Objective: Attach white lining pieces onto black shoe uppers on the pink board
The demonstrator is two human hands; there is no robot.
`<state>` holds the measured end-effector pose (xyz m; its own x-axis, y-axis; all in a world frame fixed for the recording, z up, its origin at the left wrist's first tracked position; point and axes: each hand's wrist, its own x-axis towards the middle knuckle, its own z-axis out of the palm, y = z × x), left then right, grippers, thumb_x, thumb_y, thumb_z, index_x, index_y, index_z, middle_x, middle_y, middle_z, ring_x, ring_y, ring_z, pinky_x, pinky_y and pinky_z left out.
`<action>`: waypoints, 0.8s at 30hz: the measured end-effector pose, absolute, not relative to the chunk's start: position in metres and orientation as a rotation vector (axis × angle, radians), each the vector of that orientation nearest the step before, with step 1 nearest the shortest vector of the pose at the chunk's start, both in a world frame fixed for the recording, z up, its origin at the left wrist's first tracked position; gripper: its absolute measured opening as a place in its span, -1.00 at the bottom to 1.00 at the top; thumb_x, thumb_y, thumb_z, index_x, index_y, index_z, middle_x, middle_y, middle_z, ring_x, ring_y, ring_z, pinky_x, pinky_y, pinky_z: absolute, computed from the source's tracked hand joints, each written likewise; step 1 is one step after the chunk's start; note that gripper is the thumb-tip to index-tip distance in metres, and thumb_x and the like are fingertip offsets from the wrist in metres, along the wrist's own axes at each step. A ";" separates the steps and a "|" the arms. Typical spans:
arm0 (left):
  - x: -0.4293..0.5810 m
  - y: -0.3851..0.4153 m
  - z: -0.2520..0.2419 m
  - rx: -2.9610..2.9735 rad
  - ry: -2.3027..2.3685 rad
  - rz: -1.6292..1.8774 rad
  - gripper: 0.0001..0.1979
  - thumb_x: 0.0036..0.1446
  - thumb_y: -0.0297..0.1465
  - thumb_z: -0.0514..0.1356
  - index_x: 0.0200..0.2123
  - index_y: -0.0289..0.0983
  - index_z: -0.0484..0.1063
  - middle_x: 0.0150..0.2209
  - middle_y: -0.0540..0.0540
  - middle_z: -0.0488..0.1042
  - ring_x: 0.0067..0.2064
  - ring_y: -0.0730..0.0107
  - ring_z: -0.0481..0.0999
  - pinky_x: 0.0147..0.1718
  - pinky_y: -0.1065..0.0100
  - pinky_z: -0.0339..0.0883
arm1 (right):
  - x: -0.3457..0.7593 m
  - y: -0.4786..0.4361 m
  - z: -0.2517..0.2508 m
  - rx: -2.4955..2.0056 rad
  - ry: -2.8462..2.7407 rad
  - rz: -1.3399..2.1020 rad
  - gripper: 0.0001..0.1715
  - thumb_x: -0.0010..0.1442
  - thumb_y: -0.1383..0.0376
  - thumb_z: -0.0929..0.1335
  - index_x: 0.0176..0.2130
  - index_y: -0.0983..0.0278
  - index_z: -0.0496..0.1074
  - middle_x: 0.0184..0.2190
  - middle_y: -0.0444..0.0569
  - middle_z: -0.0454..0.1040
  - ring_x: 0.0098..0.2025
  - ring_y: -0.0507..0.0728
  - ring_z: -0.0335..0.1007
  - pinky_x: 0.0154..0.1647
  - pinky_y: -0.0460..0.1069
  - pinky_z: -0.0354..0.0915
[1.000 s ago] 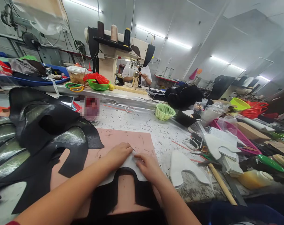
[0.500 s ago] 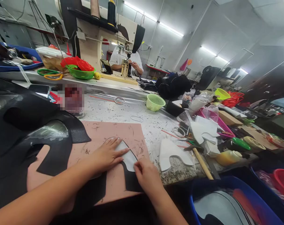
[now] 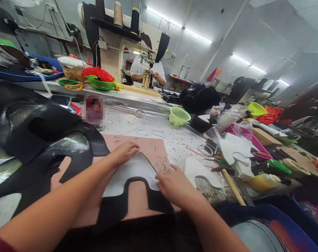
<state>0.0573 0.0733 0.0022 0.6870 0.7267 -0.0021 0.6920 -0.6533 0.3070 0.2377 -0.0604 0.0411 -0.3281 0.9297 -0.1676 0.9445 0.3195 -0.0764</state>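
A curved black sheet piece with a whitish-grey arched piece [image 3: 134,168] on it lies over a pink board [image 3: 151,143]. Its black border [image 3: 111,207] shows most along the lower side, around a U-shaped cut-out. My left hand [image 3: 125,153] is at the upper left edge of the piece, fingers bent together over it; the thumb is hidden. At the right edge my right hand [image 3: 176,182] pinches the border between bent fingers. Larger black sheet pieces [image 3: 75,168], some with shiny patches, lie overlapped to the left of my left forearm.
White arched pieces [image 3: 201,171] and a hammer [image 3: 234,187] lie to the right. Beyond them are a magenta basket [image 3: 262,151] and a yellowish bottle [image 3: 264,182]. A blue tub [image 3: 290,224] is below right. Behind stand a green basket [image 3: 179,116] and a sewing machine [image 3: 110,49]; a person [image 3: 159,71] sits beyond.
My left hand has lifted from lying flat on the whitish piece and moved to its upper edge, uncovering the middle. My right hand stays at the right edge. The view has shifted left.
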 end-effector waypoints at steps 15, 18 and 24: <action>-0.013 -0.056 -0.035 2.870 1.045 -0.013 -0.26 0.08 -0.02 -0.04 0.22 -0.29 -0.12 0.23 -0.26 -0.08 0.23 0.11 -0.06 0.13 0.15 -0.05 | 0.197 0.008 -0.023 1.489 2.847 -0.520 -0.24 0.19 0.02 0.14 0.22 0.38 -0.08 0.25 0.12 -0.11 0.27 0.17 -0.25 0.24 0.13 -0.25; -0.025 -0.095 -0.052 2.942 1.015 0.072 -0.11 -0.06 0.05 0.07 0.23 -0.31 -0.13 0.23 -0.30 -0.08 0.22 0.01 -0.04 0.09 0.13 0.05 | 0.198 0.008 -0.019 1.456 2.812 -0.528 0.02 0.03 -0.17 0.18 0.24 0.37 -0.15 0.26 0.19 -0.22 0.27 0.26 -0.35 0.23 0.20 -0.31; -0.033 -0.130 -0.050 3.085 1.047 0.124 -0.30 -0.05 -0.21 0.21 0.16 -0.23 0.09 0.15 -0.19 0.17 0.14 0.20 0.21 0.03 0.30 0.16 | 0.194 0.005 -0.013 1.541 2.718 -0.444 0.07 -0.14 -0.26 0.26 0.22 0.10 -0.10 0.27 0.14 -0.23 0.25 0.46 -0.42 0.13 0.37 -0.37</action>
